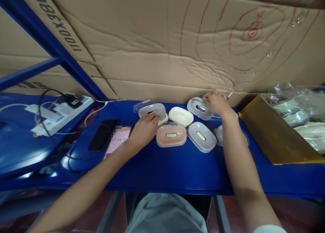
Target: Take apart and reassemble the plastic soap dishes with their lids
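My left hand (146,128) has its fingers closed at the near edge of a grey oval plastic piece (158,108) with a dark slot. A cream piece lies partly under that hand. My right hand (215,102) curls its fingers at the right rim of another slotted grey oval piece (194,105), tilted near the back of the table. Between the hands lies a cream oval dish (180,116). Nearer me are a pink oval piece (171,141) and a grey oval piece (201,145), each with a cream insert. My right forearm partly hides another grey piece (219,135).
A clear cover (139,106) lies at the back left. A phone (119,140), a black slab (100,136) and a power strip (63,114) with cables are on the left. At right, a cardboard box (276,134) holds bagged pieces. Cardboard (142,50) walls the back.
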A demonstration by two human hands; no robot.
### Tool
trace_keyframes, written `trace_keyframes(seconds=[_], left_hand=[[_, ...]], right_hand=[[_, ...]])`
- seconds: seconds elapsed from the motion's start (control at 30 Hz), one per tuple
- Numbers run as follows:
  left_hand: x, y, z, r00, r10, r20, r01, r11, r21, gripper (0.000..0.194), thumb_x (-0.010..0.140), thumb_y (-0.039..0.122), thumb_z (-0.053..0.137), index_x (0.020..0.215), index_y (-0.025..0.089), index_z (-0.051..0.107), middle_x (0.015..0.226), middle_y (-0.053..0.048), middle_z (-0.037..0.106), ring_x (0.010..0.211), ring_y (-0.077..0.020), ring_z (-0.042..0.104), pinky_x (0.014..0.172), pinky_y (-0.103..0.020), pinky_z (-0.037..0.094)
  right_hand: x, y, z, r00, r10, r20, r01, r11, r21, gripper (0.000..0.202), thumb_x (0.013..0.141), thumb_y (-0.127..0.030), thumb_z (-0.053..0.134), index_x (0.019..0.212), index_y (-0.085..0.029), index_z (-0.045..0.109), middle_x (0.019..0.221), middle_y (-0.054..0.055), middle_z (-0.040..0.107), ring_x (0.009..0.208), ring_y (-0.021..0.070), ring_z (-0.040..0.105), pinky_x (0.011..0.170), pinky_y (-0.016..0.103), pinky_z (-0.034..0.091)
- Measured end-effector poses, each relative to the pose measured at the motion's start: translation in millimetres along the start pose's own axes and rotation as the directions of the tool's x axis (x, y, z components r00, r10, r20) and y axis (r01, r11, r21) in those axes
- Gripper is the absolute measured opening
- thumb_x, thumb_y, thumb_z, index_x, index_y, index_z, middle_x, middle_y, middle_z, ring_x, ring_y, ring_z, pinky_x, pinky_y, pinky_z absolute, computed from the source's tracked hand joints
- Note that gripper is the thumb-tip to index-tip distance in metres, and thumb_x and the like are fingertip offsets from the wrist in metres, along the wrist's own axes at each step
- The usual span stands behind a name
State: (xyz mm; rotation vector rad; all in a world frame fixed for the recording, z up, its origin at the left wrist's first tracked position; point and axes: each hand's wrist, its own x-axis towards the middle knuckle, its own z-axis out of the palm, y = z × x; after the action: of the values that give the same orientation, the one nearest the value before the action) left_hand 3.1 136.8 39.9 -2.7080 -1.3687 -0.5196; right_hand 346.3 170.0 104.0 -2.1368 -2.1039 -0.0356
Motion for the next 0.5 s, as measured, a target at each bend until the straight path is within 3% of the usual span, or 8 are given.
trace_keyframes(seconds=[0.13, 0.2, 0.27, 0.37, 0.43, 0.5], left_hand=[[-22.5, 24.8, -11.8, 0.977, 0.210, -0.033, -0.211, 0.977, -0.032, 0.023, 0.107, 0.018, 0.050, 0.117, 0.018, 0.070, 0.115, -0.011, 0.074, 0.105, -0.0266, 0.072, 0.094, -0.040, 0.059], [-33.7, 38.9, -16.0, 0.949, 0.301, -0.095, -0.299, 0.954, 0.027, 0.018, 0.108, 0.024, 0.055, 0.115, 0.017, 0.070, 0.117, -0.013, 0.073, 0.104, -0.0275, 0.072, 0.092, -0.042, 0.059], [-43.1, 52.0, -16.2, 0.923, 0.362, -0.132, -0.354, 0.932, 0.078, 0.017, 0.109, 0.025, 0.056, 0.115, 0.017, 0.070, 0.116, -0.013, 0.074, 0.102, -0.0270, 0.073, 0.089, -0.041, 0.059], [-51.4, 67.8, -6.2, 0.904, 0.414, -0.106, -0.407, 0.910, 0.076, 0.020, 0.109, 0.025, 0.057, 0.121, 0.015, 0.069, 0.115, -0.012, 0.075, 0.104, -0.0267, 0.074, 0.092, -0.039, 0.059], [-52.5, 75.7, 4.8, 0.915, 0.400, -0.044, -0.395, 0.913, 0.100, 0.030, 0.107, 0.027, 0.062, 0.132, 0.011, 0.067, 0.126, -0.017, 0.074, 0.117, -0.0314, 0.073, 0.100, -0.043, 0.058], [-50.6, 81.2, 14.4, 0.932, 0.362, 0.029, -0.362, 0.920, 0.150, 0.041, 0.105, 0.027, 0.066, 0.140, 0.006, 0.063, 0.138, -0.023, 0.070, 0.128, -0.0367, 0.068, 0.108, -0.049, 0.054]], right_hand=[[-19.2, -10.4, -23.4, 0.998, 0.026, -0.052, -0.028, 0.999, -0.030, 0.040, 0.108, -0.027, 0.040, 0.129, -0.014, 0.072, 0.137, 0.023, 0.070, 0.126, 0.0392, 0.065, 0.104, 0.051, 0.045], [-39.6, -28.5, -34.0, 0.999, -0.032, 0.023, 0.033, 0.999, -0.042, 0.040, 0.110, -0.030, 0.038, 0.121, -0.016, 0.074, 0.127, 0.020, 0.075, 0.118, 0.0363, 0.071, 0.096, 0.044, 0.049], [-65.1, -49.7, -38.8, 0.982, -0.067, 0.177, 0.082, 0.994, -0.075, 0.043, 0.113, -0.038, 0.038, 0.116, -0.016, 0.075, 0.119, 0.019, 0.078, 0.112, 0.0360, 0.074, 0.090, 0.041, 0.051], [-102.0, -74.6, -31.3, 0.914, -0.005, 0.405, 0.071, 0.986, -0.149, 0.049, 0.112, -0.051, 0.044, 0.115, -0.015, 0.078, 0.117, 0.021, 0.080, 0.110, 0.0370, 0.077, 0.089, 0.042, 0.053], [-119.1, -82.0, -19.1, 0.882, 0.048, 0.468, 0.046, 0.982, -0.186, 0.044, 0.108, -0.051, 0.057, 0.119, -0.014, 0.077, 0.122, 0.021, 0.079, 0.112, 0.0373, 0.077, 0.091, 0.041, 0.054], [-128.6, -82.7, -6.6, 0.882, 0.064, 0.468, 0.039, 0.978, -0.206, 0.041, 0.103, -0.045, 0.067, 0.127, -0.011, 0.074, 0.129, 0.023, 0.077, 0.117, 0.0376, 0.075, 0.094, 0.041, 0.054]])
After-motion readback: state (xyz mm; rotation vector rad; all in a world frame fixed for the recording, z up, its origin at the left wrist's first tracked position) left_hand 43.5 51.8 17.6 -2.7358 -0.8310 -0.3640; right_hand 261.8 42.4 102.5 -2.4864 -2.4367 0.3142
